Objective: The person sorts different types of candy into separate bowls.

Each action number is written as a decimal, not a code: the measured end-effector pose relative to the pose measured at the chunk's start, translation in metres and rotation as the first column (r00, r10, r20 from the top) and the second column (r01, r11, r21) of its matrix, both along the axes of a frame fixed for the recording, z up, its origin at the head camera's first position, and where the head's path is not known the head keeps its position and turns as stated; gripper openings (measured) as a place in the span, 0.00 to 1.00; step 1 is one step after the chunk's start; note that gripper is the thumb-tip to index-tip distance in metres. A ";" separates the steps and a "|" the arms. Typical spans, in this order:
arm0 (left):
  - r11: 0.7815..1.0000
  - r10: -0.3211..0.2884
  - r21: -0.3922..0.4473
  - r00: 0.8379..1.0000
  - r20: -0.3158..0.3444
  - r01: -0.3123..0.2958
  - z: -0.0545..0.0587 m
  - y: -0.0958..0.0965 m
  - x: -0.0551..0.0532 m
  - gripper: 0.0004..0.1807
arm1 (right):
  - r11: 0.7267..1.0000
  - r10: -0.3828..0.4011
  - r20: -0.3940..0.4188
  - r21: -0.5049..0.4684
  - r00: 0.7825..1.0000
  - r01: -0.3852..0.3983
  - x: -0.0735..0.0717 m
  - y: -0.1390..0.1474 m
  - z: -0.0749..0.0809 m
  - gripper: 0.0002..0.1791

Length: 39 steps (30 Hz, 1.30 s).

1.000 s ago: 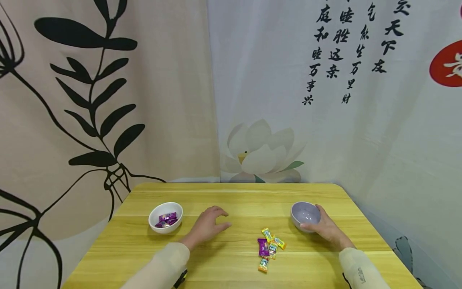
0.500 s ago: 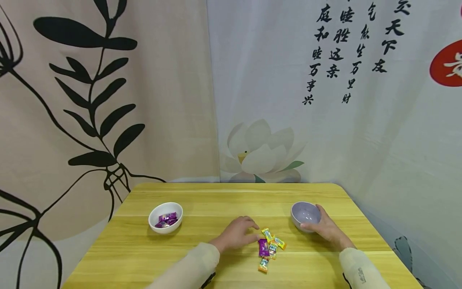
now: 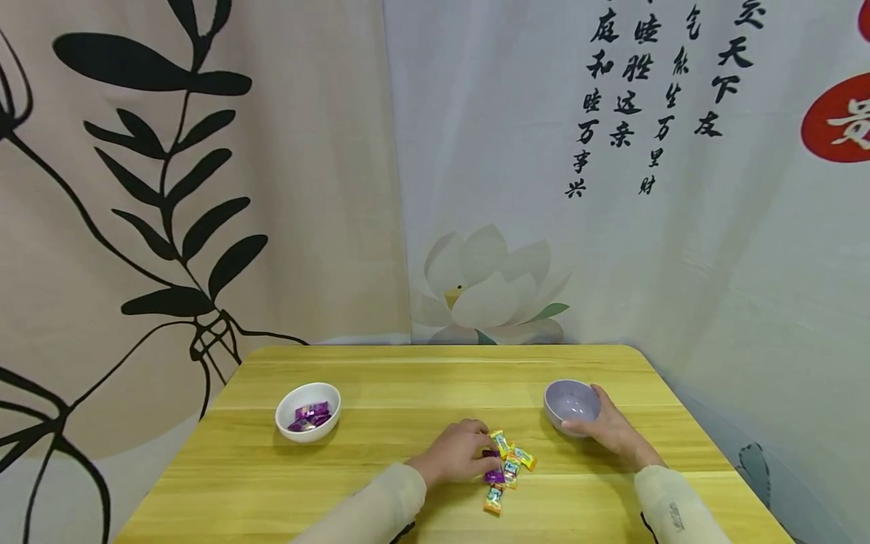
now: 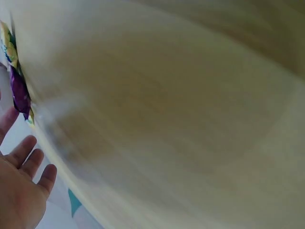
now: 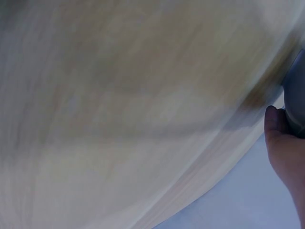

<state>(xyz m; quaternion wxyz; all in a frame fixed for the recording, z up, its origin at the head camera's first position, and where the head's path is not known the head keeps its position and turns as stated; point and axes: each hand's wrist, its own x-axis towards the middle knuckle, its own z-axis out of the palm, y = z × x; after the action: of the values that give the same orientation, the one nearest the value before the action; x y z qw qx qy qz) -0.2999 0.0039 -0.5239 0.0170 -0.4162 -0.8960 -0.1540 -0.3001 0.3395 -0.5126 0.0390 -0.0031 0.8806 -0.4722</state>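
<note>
On the table, my left hand (image 3: 457, 452) has its thumb and forefinger over a purple-wrapped candy (image 3: 495, 477), partly covering it. In the left wrist view, a fingertip meets the lower end of the purple candy (image 4: 19, 90) and the other fingers (image 4: 32, 164) spread loosely. Beside it lie several yellow-wrapped candies (image 3: 511, 470). My right hand (image 3: 617, 434) holds a greyish-purple bowl (image 3: 569, 400), thumb on the near side and fingers round the right side. The right wrist view shows only the edge of this bowl (image 5: 296, 95) and part of the hand.
A white bowl (image 3: 291, 394) with several purple-wrapped candies (image 3: 311, 415) stands at the left of the wooden table (image 3: 435, 370). Behind the table hangs a printed cloth (image 3: 326, 189) with leaves, a lotus and writing.
My left hand has moved right from near the white bowl to the candies, and its thumb and forefinger now cover part of the purple one. My right hand keeps its hold on the bowl.
</note>
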 end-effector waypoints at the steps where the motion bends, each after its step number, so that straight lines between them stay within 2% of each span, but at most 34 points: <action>1: 1.000 0.001 -0.004 1.000 -0.015 -0.001 -0.001 -0.002 0.000 0.19 | 1.000 0.000 0.001 -0.006 1.000 0.000 0.000 0.000 0.000 0.66; 7: 0.999 0.027 -0.039 0.998 -0.060 -0.030 -0.004 -0.015 -0.001 0.15 | 1.000 0.008 0.000 -0.007 1.000 -0.008 0.001 -0.001 0.004 0.66; 11: 0.997 0.063 -0.035 0.997 -0.033 -0.064 -0.003 -0.021 0.000 0.16 | 1.000 0.007 -0.002 -0.004 1.000 -0.007 0.001 0.000 0.005 0.65; 15: 0.995 0.097 -0.025 0.995 -0.016 -0.097 -0.002 -0.018 0.001 0.19 | 1.000 0.002 0.009 -0.014 1.000 -0.002 0.000 0.000 0.003 0.66; 21: 0.997 0.070 -0.035 0.997 -0.030 -0.071 -0.001 -0.011 0.000 0.27 | 1.000 0.005 -0.006 0.019 1.000 -0.005 0.000 0.000 0.001 0.66; 28: 0.998 0.059 -0.032 0.998 -0.031 -0.060 -0.006 -0.011 -0.001 0.16 | 1.000 0.008 0.002 0.005 1.000 -0.008 0.000 -0.002 0.000 0.66; 32: 0.997 0.073 -0.011 0.997 -0.040 -0.073 -0.008 -0.014 -0.001 0.13 | 1.000 0.010 -0.002 -0.005 1.000 -0.010 0.000 -0.002 0.001 0.65; 39: 0.990 0.136 0.031 0.990 -0.030 -0.135 0.003 -0.028 -0.003 0.13 | 1.000 0.013 -0.016 0.006 1.000 -0.013 -0.001 -0.002 0.000 0.65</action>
<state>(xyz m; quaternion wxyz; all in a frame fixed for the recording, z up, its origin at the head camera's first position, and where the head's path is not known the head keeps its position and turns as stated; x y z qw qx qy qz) -0.3030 -0.0241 -0.5211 0.0475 -0.3566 -0.9194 -0.1588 -0.3007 0.3377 -0.5121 0.0352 -0.0123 0.8822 -0.4694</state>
